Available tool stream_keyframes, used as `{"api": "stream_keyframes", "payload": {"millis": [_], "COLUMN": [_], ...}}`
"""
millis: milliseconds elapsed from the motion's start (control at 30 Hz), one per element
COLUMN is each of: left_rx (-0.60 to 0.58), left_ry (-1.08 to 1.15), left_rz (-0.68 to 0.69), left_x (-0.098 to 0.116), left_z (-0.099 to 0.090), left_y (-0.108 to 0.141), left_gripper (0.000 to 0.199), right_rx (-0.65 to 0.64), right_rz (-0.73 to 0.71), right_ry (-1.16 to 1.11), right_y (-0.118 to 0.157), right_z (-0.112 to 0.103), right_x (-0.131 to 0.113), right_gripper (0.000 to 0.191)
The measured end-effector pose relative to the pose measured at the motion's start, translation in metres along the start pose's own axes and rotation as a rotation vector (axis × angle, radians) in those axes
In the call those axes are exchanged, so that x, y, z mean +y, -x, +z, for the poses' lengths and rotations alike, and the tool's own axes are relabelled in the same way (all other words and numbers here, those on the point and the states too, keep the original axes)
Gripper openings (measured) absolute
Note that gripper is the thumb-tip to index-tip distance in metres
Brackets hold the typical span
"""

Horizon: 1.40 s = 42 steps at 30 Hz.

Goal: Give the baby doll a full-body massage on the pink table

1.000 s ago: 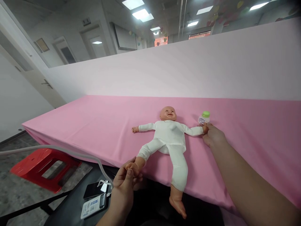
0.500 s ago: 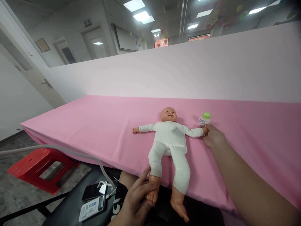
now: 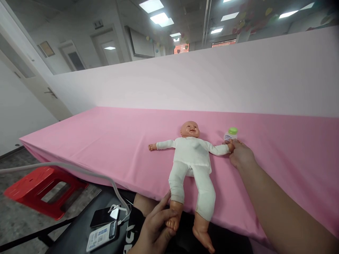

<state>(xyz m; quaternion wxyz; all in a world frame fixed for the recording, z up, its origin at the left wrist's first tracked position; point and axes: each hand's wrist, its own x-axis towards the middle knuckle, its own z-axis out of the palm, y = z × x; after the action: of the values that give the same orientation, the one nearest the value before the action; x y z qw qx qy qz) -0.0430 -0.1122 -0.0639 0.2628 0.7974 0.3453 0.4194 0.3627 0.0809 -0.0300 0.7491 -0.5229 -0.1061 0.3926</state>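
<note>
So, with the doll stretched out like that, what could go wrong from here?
The doll has both feet past the near edge of the pink cloth, so a hard pull by the left fingers on its foot could drag it off. The right fingers hold its hand close to the green-capped container, which a careless nudge might tip. The cable curving down near the left arm could get snagged.

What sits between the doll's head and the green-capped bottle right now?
In the head view, only pink cloth shows between the doll's head and the bottle.
</note>
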Motion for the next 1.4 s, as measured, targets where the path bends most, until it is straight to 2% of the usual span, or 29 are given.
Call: {"api": "stream_keyframes", "payload": {"millis": [100, 200, 367, 500, 700, 900, 1067, 1133, 1233, 1333, 1400], "left_rx": [-0.014, -0.015, 0.038, 0.068, 0.038, 0.052, 0.074, 0.092, 0.124, 0.097, 0.072], "left_ry": [-0.027, -0.029, 0.021, 0.049, 0.128, 0.182, 0.163, 0.152, 0.127, 0.055, 0.003], "left_rz": [0.021, 0.032, 0.106, 0.134, 0.085, 0.068, 0.071, 0.078, 0.076, 0.068, 0.064], "left_x": [0.006, 0.013, 0.021, 0.026, 0.026, 0.020, 0.020, 0.020, 0.020, 0.018, 0.015], "left_z": [-0.005, -0.009, -0.011, -0.010, -0.006, -0.001, -0.005, -0.008, -0.014, -0.019, -0.021], "left_y": [-0.005, -0.015, -0.043, -0.071, -0.108, -0.122, -0.111, -0.101, -0.081, -0.059, -0.044], "left_gripper": [0.036, 0.036, 0.035, 0.032, 0.027, 0.026, 0.031, 0.030, 0.032, 0.037, 0.040], "right_rx": [-0.096, -0.225, -0.342, -0.487, -0.697, -0.783, -0.731, -0.670, -0.479, -0.238, -0.139], "right_rz": [-0.118, -0.273, -0.604, -0.794, -1.016, -1.087, -1.052, -1.009, -0.923, -0.805, -0.686], "right_ry": [0.020, 0.106, 0.476, 0.768, 0.941, 1.014, 1.002, 0.981, 0.930, 0.813, 0.719], "right_y": [0.007, 0.021, 0.060, 0.083, 0.088, 0.088, 0.086, 0.083, 0.074, 0.057, 0.040], "right_z": [0.002, 0.007, 0.021, 0.031, 0.036, 0.037, 0.036, 0.034, 0.028, 0.018, 0.009], "right_x": [-0.003, -0.004, 0.001, 0.011, 0.024, 0.027, 0.024, 0.019, 0.009, 0.000, -0.002], "right_gripper": [0.007, 0.017, 0.021, 0.025, 0.030, 0.031, 0.031, 0.030, 0.031, 0.033, 0.033]}}
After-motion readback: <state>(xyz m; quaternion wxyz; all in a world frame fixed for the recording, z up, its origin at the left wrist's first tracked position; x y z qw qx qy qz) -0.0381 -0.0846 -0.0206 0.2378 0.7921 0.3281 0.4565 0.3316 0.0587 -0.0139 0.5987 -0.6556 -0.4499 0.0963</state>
